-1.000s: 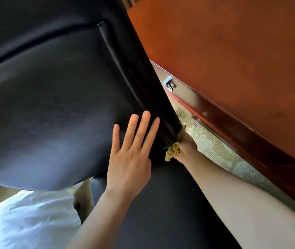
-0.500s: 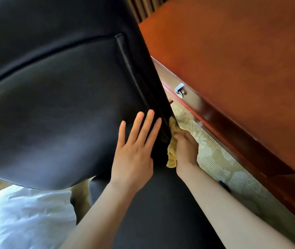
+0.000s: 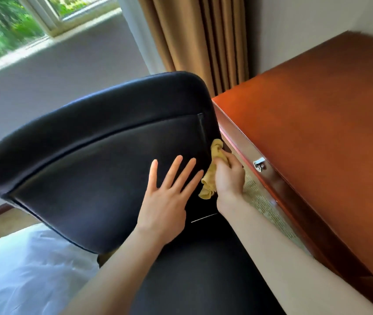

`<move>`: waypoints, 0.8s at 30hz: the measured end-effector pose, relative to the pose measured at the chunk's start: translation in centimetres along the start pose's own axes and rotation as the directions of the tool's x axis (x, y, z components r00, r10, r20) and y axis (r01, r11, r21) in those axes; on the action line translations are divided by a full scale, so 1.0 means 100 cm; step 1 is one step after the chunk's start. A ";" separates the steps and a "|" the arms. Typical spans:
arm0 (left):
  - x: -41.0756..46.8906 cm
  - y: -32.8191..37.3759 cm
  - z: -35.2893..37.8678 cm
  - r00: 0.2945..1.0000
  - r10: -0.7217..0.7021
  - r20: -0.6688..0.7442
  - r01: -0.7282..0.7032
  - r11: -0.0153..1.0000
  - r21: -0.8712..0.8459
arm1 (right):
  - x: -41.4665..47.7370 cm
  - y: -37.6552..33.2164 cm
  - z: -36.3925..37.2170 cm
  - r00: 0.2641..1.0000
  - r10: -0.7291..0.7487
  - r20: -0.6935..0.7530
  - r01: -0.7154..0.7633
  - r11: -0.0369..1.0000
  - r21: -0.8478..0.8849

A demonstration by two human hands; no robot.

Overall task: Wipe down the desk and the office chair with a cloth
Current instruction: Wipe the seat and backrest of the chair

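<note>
**Chair step: wiping the backrest's side edge**

You are working on the chair, not the table. Your left hand lies flat on the front of the backrest, fingers straight and spread, and seems to be steadying it. Just to its right, your right hand grips the bunched yellow cloth, fingers curled round it. It presses the cloth against the backrest's side edge, in the narrow gap between chair and table. The table's top runs along the far side of your right hand, with a metal drawer knob just beside your knuckles. The seat lies below both wrists.

The next move likely calls for drawing the cloth along that edge toward the rounded top corner above your right hand. Brace with the left hand so the chair does not swivel away. Mind the knob in that tight gap. The backrest's top, the seat and the rear probably need passes too. Nothing here shows whether the table has been wiped.
</note>
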State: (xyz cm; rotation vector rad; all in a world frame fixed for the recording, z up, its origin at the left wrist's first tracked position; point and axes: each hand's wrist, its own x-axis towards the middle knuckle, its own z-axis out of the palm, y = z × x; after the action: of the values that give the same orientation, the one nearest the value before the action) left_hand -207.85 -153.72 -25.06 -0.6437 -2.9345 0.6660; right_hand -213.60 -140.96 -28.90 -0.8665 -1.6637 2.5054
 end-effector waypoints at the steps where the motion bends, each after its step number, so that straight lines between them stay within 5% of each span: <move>1: -0.002 -0.008 -0.006 1.000 -0.007 -0.004 0.007 1.000 0.018 | 0.001 -0.007 0.005 1.000 -0.002 -0.002 0.002 1.000 -0.006; 7: -0.019 -0.051 -0.046 0.992 -0.119 0.037 0.117 0.992 0.053 | 0.002 -0.027 0.017 0.988 0.144 0.059 -0.145 0.989 0.002; 13: -0.033 -0.074 -0.093 0.913 -0.400 0.079 0.405 0.867 -0.290 | -0.041 -0.098 0.037 0.967 -0.005 0.255 0.028 0.996 -0.086; 15: -0.040 -0.073 -0.111 0.875 -0.458 0.155 0.461 0.693 -0.554 | -0.068 -0.117 0.043 0.921 -0.061 0.384 0.114 0.986 -0.118; 18: -0.043 -0.063 -0.139 0.849 -0.471 0.239 0.355 0.175 -0.918 | -0.104 -0.135 0.049 0.839 -0.095 0.536 0.186 0.975 -0.119; 21: -0.049 -0.045 -0.166 0.832 -0.507 0.225 0.113 -0.242 -0.964 | -0.137 -0.148 0.050 0.725 -0.083 0.684 0.187 0.979 -0.079; 24: -0.051 -0.027 -0.176 0.755 -0.618 0.219 -0.078 -0.417 -0.906 | -0.157 -0.147 0.044 0.640 -0.064 0.766 0.185 0.980 -0.072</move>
State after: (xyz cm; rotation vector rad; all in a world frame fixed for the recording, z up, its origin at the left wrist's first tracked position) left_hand -201.57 -151.06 -7.88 0.2473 -2.0287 -2.0674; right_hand -206.45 -143.07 -8.26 0.4340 -1.9931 2.8536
